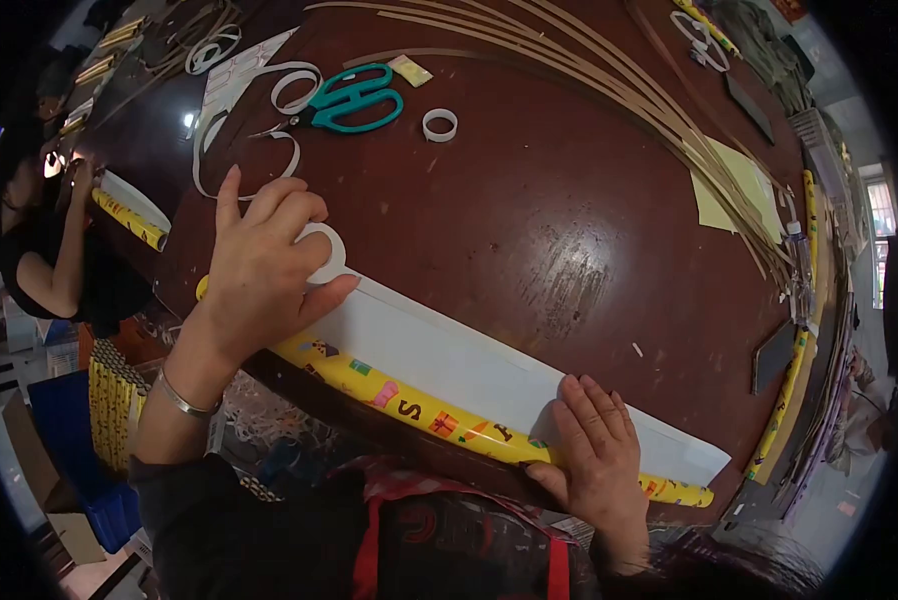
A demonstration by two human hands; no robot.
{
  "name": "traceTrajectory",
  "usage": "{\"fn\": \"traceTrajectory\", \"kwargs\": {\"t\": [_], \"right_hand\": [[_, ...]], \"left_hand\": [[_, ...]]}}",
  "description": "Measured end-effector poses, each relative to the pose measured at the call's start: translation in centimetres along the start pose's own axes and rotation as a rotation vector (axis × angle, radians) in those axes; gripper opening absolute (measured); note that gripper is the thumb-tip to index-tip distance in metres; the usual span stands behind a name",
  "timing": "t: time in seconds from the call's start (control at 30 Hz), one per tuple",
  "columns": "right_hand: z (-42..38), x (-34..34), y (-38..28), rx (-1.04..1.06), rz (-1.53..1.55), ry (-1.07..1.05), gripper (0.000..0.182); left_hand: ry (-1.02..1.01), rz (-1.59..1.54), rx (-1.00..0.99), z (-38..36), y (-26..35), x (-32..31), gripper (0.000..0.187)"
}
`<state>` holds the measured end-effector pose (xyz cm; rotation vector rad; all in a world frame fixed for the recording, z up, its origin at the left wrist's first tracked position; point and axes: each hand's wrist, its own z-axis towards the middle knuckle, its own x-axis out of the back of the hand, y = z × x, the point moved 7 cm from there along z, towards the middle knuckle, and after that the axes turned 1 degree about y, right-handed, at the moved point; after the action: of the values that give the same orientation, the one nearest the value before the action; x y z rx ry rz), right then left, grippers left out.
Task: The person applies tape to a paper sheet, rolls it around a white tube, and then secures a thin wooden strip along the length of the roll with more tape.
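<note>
Head view: big dark brown table (569, 200) fills the frame, worn patch mid-surface. Along its near edge lies a yellow printed roll (409, 402) of wrapping paper, its white reverse side (449, 355) spread flat on the table just above the roll. Right hand (594, 455) lies palm-down at the roll's far right stretch, fingers flat and together over paper and roll, likely pinning both so nothing slides; pressing, not closed around anything. Left hand (264, 265) sits at the roll's left end, fingers curled onto a small white tape ring (324, 252), thumb below it on the white sheet; looks like the ring is being run along the paper's upper edge, index raised clear. Beyond the left hand: loose white tape strips (219, 130), teal-handled scissors (354, 100) lying flat within reach, a second small tape ring (439, 124). Beyond the right hand, well apart: a fan of thin bamboo strips (609, 70) sweeping across the table, a yellow paper sheet (734, 185) beside them. Another person (39, 250) works at the far left with a similar yellow roll (129, 220). Silver bangle (181, 397) on the left wrist.
</note>
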<state>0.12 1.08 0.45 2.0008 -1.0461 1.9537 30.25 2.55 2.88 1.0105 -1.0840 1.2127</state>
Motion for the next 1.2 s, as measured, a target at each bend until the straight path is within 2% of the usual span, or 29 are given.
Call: {"fn": "traceTrajectory", "kwargs": {"t": [0.8,1.2], "right_hand": [[-0.1,-0.2,0.2,0.01,-0.001,-0.008,0.066],[1.3,-0.4,-2.6,-0.016,-0.152,-0.069,0.076]], "left_hand": [[0.022,-0.046,-0.026,0.4,-0.1,0.1,0.028],[0.059,-0.075,-0.022,-0.1,-0.7,-0.5,0.027]]}}
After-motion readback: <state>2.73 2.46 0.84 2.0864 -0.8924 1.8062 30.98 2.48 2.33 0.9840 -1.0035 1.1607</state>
